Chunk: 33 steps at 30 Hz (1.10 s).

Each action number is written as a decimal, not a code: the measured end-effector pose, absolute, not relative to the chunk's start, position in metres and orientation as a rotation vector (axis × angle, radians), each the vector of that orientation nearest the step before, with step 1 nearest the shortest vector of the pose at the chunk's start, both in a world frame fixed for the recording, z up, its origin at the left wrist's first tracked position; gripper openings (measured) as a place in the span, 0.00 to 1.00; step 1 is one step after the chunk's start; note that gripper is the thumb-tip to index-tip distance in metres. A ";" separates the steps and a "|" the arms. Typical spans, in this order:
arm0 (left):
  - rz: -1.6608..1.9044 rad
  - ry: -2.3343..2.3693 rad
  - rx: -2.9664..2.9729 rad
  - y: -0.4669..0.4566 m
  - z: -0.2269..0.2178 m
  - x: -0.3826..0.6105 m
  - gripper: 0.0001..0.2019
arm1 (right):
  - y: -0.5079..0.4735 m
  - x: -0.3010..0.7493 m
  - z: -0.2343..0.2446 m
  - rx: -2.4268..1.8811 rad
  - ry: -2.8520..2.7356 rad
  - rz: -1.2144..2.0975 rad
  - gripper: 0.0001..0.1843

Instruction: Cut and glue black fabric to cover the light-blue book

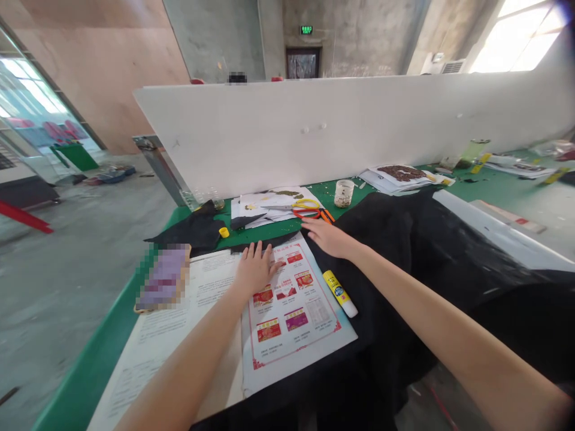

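My left hand [257,267] lies flat, fingers spread, on the top left of a printed sheet with red pictures [294,320]. My right hand [327,235] is stretched out open over the sheet's far right corner, fingertips close to the orange-handled scissors [309,212] without gripping them. A strip of black cloth [265,242] lies along the sheet's far edge between the hands. A yellow and white glue stick [340,293] rests on the black cloth just right of the sheet.
A large black cloth [431,263] covers the green table [103,341] on the right. Beyond are yellow-handled scissors [305,203], papers [256,206], a small jar [344,193], a yellow cap [223,231], a white partition board [359,129] and a white roll [494,230].
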<state>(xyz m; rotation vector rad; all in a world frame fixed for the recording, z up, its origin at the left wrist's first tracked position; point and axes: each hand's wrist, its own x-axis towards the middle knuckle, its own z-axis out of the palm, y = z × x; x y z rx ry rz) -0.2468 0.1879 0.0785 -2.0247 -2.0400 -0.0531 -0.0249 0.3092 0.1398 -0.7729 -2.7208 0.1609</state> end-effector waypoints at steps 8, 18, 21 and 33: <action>0.001 -2.031 -2.024 0.190 0.075 -0.249 0.33 | 0.277 0.068 0.172 -1.557 -2.467 0.303 0.16; 0.012 -2.045 -2.038 0.191 0.075 -0.249 0.34 | 0.204 0.080 0.126 -1.783 -2.463 0.278 0.20; 0.003 -2.027 -2.065 0.190 0.076 -0.249 0.33 | 0.192 0.079 0.122 -1.706 -2.337 0.205 0.20; -0.036 -2.023 -2.085 0.189 0.078 -0.249 0.32 | 0.175 0.026 0.135 -1.573 -2.654 0.076 0.16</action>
